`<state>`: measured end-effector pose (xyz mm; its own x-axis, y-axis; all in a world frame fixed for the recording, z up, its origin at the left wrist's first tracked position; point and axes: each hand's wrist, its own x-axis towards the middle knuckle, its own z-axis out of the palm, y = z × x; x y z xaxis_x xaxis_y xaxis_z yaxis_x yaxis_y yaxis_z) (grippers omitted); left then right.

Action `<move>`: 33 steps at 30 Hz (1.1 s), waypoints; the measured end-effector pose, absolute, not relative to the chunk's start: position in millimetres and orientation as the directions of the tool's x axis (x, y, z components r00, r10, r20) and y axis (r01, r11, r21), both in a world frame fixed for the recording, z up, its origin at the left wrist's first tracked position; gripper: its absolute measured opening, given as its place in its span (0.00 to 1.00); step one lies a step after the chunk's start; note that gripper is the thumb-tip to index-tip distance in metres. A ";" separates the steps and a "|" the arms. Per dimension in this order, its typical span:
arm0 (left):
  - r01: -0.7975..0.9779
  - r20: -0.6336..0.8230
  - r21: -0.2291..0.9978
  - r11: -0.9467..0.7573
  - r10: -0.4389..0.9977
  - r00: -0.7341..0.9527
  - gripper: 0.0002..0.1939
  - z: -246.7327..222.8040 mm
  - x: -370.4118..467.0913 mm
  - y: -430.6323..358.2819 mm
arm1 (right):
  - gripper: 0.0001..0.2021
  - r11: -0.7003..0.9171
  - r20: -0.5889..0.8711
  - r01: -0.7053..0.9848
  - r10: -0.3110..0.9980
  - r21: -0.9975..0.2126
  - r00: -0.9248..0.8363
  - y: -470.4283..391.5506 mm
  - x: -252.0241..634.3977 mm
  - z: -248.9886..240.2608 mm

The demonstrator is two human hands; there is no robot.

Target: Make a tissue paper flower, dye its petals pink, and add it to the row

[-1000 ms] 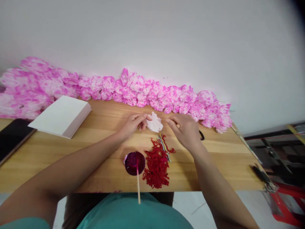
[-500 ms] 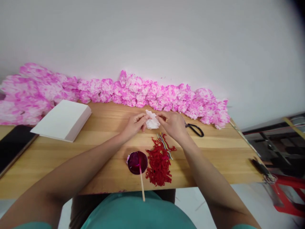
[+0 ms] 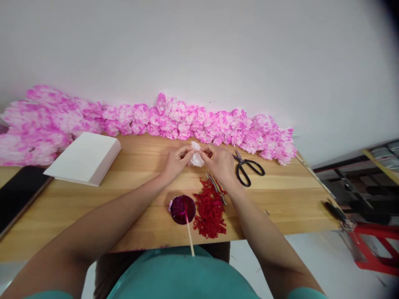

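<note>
A small white tissue flower (image 3: 197, 159) is pinched between both hands over the wooden table. My left hand (image 3: 176, 162) grips its left side with thumb and fingers. From the right, my right hand (image 3: 217, 160) pinches it near the middle, fingertips almost touching those of the left. Below the hands lie a heap of red yarn pieces (image 3: 210, 211) with a few thin coloured strands (image 3: 216, 187) on top. Beside the heap stands a round dish of dark magenta liquid (image 3: 178, 210), a wooden stick (image 3: 190, 238) resting in it.
Black-handled scissors (image 3: 246, 166) lie right of my right hand. Pink and white paper flowers (image 3: 187, 120) line the wall edge. A white paper stack (image 3: 84, 158) and a dark phone (image 3: 20, 195) are at left. A red stool (image 3: 374, 245) stands beyond the table's right end.
The white flower has turned and looks narrower, pinched at its middle. My right hand has shifted slightly left, uncovering more of the scissors. The view has moved a little.
</note>
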<state>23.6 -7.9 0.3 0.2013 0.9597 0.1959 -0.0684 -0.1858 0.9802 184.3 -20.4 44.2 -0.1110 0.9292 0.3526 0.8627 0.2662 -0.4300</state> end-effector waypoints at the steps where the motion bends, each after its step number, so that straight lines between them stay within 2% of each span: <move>1: -0.076 0.197 0.980 -0.186 0.959 0.201 0.14 -1.3 24.6 -7.6 | 0.06 0.251 0.346 0.858 0.934 -0.448 -0.093 -20.4 184.4 41.2; 8: 0.016 0.184 0.982 -0.191 0.964 0.189 0.08 -9.8 27.8 -7.2 | 0.09 0.173 0.281 0.754 0.959 -0.633 0.016 -21.4 188.5 28.8; 15: 0.034 0.192 0.979 -0.203 0.962 0.195 0.07 -6.7 28.5 -8.0 | 0.18 0.194 0.201 0.590 0.978 -0.783 -0.054 -23.3 193.2 32.6; 27: 0.044 0.169 0.983 -0.179 0.971 0.171 0.08 -10.6 26.1 -4.8 | 0.10 0.227 0.274 0.691 0.961 -0.686 -0.044 -11.7 211.2 25.2; 30: 0.080 0.166 0.980 -0.180 0.973 0.159 0.10 -2.0 17.7 -1.6 | 0.10 0.244 0.276 0.751 0.957 -0.614 -0.086 -10.9 214.3 26.3; 33: 0.189 0.192 0.953 -0.236 0.956 0.223 0.11 18.0 4.6 2.8 | 0.10 0.256 0.311 0.832 0.944 -0.492 -0.106 -11.7 216.3 31.1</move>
<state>4.6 2.8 18.0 0.2235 0.9556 0.1922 0.1887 -0.2358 0.9533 216.3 -11.7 31.1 -0.1064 0.9443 0.3114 0.8321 0.2560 -0.4920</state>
